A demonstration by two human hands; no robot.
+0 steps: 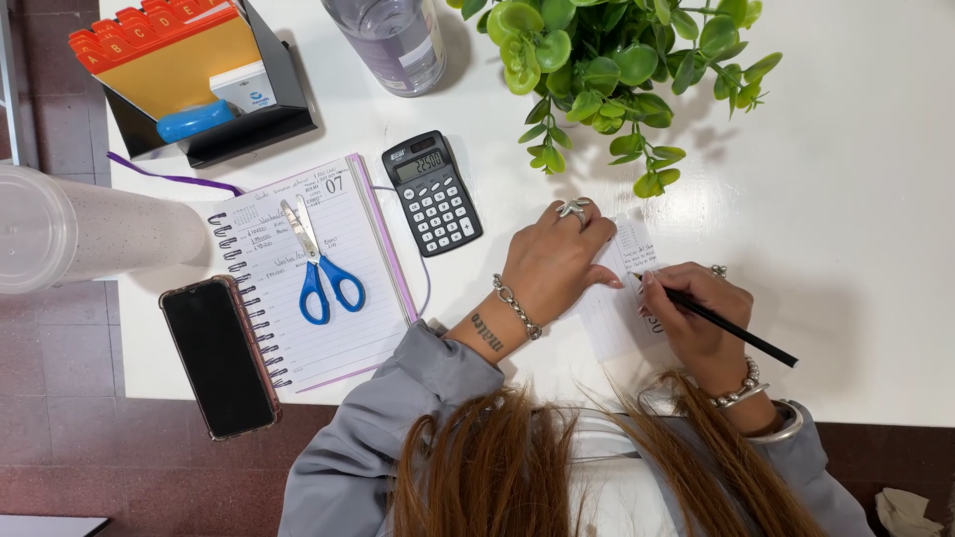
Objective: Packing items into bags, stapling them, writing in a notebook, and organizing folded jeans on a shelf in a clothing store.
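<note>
Long reddish hair falls nearest the lens, and beyond it your left hand presses flat and open on a paper slip on the white table, while your right hand pinches a black pencil, tip touching the slip, just below the green plant.

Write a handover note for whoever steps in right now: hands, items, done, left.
Left hand: flat on the paper slip, pinning it to the white table.
Right hand: grips a black pencil, tip on the slip's upper part.
Nearby: calculator above the left hand; blue-handled scissors lying on the open spiral notebook; phone at the table edge.
Done: slip carries printed lines; any marks are too small to tell.
Left: apparently marking the slip.
</note>
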